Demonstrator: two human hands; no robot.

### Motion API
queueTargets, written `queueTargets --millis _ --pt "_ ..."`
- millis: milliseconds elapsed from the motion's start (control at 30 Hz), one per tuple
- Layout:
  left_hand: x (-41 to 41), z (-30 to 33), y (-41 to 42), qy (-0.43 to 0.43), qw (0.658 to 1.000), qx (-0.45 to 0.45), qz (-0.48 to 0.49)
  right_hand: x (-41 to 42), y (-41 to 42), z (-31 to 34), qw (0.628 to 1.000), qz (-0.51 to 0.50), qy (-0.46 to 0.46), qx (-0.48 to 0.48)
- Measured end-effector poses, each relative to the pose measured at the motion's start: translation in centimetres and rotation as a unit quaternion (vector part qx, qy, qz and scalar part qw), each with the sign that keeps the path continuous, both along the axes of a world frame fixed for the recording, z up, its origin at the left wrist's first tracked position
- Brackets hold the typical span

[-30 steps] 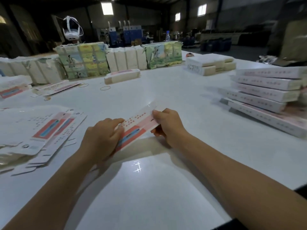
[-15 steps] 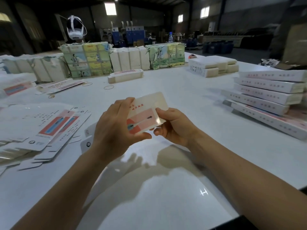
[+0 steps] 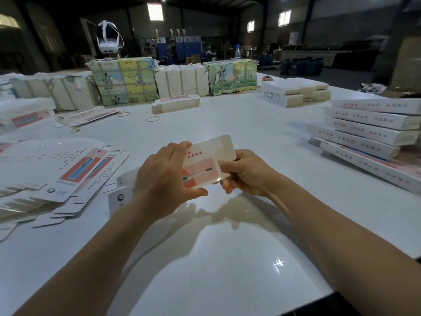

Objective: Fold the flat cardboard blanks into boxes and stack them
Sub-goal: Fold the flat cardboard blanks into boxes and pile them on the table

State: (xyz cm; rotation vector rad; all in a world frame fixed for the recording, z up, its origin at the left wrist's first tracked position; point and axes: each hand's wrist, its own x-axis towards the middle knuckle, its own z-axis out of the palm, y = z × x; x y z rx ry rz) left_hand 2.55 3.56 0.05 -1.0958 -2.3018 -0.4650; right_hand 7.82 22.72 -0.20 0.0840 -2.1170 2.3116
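A light, thin, easily creased cardboard blank is held above the tabletop, well left of the folded-box stack, pinched at its edges by the left hand and right hand, best gripped beside the fold lines.

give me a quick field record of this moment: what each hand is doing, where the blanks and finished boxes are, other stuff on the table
left hand: grips the cardboard blank from its left side
right hand: pinches the blank's right edge
blank state: held above the white table, end flap up
flat blanks: spread pile on the table, left
finished boxes: stacked at right
rubber bands: loose, far centre
wrapped bundles: row along the far edge
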Motion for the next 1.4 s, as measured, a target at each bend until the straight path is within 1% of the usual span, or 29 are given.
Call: queueTargets --millis 100,167,300,367,433,467,500,533,567,633,700,733,767,800,833,867,900,933,967,1000,1100,1167,1200,1300,1333,1400 --pt "0.0 0.1 0.0 -0.006 1.000 0.011 -0.009 0.0 0.3 0.1 0.999 0.025 -0.003 -0.035" --pt "0.1 0.2 0.0 -0.008 1.000 0.008 -0.007 0.0 0.3 0.2 1.000 0.020 0.015 -0.016" --pt "0.3 0.4 0.1 0.008 1.000 -0.007 0.009 -0.1 0.3 0.4 0.996 -0.015 0.062 0.060" --pt "0.4 0.3 0.3 0.021 1.000 -0.009 0.014 -0.1 0.4 0.4 0.995 -0.026 0.063 0.068" --pt "0.4 0.3 0.3 0.028 0.999 -0.012 0.021 -0.1 0.4 0.3 0.997 -0.036 0.052 0.053" --pt "0.4 0.2 0.2 0.030 0.999 -0.014 0.027 0.0 0.1 0.1 0.996 -0.053 0.053 0.053" --pt "0.3 0.2 0.2 0.030 0.999 -0.014 0.035 -0.1 -0.2 -0.1 0.992 -0.086 0.065 0.072" --pt "0.2 0.1 0.1 0.030 0.999 -0.011 0.044 -0.2 -0.6 -0.2 0.981 -0.134 0.089 0.110" --pt "0.1 0.1 0.1 0.029 0.998 -0.005 0.051 -0.3 -0.9 -0.3 0.961 -0.191 0.127 0.154" --pt "0.1 0.2 0.2 0.021 0.998 0.010 0.062 -0.5 -1.4 -0.4 0.896 -0.290 0.230 0.246" --pt "0.3 0.2 0.5 0.012 0.998 0.021 0.064 -0.5 -1.4 -0.4 0.820 -0.324 0.324 0.343" --pt "0.3 0.2 0.5 0.010 0.998 0.022 0.064 -0.4 -1.4 -0.4 0.799 -0.318 0.333 0.387" --pt "0.4 0.2 0.5 0.010 0.997 0.023 0.067 -0.3 -1.5 -0.3 0.807 -0.300 0.316 0.399" --pt "0.4 0.2 0.5 0.009 0.997 0.024 0.074 -0.3 -1.7 -0.1 0.843 -0.274 0.274 0.373" --pt "0.4 0.3 0.4 0.011 0.996 0.026 0.083 -0.2 -2.1 0.2 0.899 -0.237 0.218 0.298" --pt "0.3 0.4 0.2 0.017 0.995 0.026 0.091 -0.1 -2.5 0.5 0.947 -0.195 0.160 0.200" --pt "0.2 0.5 0.2 0.026 0.995 0.023 0.098 -0.1 -2.8 0.6 0.975 -0.154 0.110 0.113" --pt "0.3 0.5 0.2 0.039 0.994 0.015 0.104 -0.1 -3.0 0.6 0.989 -0.121 0.067 0.052" --pt "0.3 0.6 0.3 0.052 0.993 0.000 0.108 0.0 -3.1 0.5 0.995 -0.097 0.028 0.011" --pt "0.5 0.6 0.4 0.064 0.992 -0.016 0.110 0.0 -3.0 0.4 0.997 -0.080 0.002 -0.008" --pt "0.7 0.7 0.7 0.076 0.991 -0.034 0.103 0.0 -2.7 0.1 0.999 -0.030 -0.013 -0.002" --pt "0.7 0.8 0.6 0.077 0.991 -0.033 0.103 0.1 -2.6 0.4 1.000 -0.016 -0.013 0.006" --pt "0.6 0.9 0.4 0.075 0.991 -0.029 0.106 0.1 -2.6 0.4 0.999 -0.024 -0.013 0.025" --pt "0.2 1.0 -0.1 0.053 0.993 -0.024 0.104 -0.1 -2.6 0.1 0.990 -0.072 0.007 0.122" --pt "0.0 0.9 -0.2 0.046 0.994 -0.022 0.101 -0.1 -2.6 -0.1 0.987 -0.085 0.017 0.134" --pt "-0.4 0.7 -0.4 0.023 0.995 -0.013 0.096 0.0 -2.6 -0.2 0.986 -0.114 0.042 0.116"
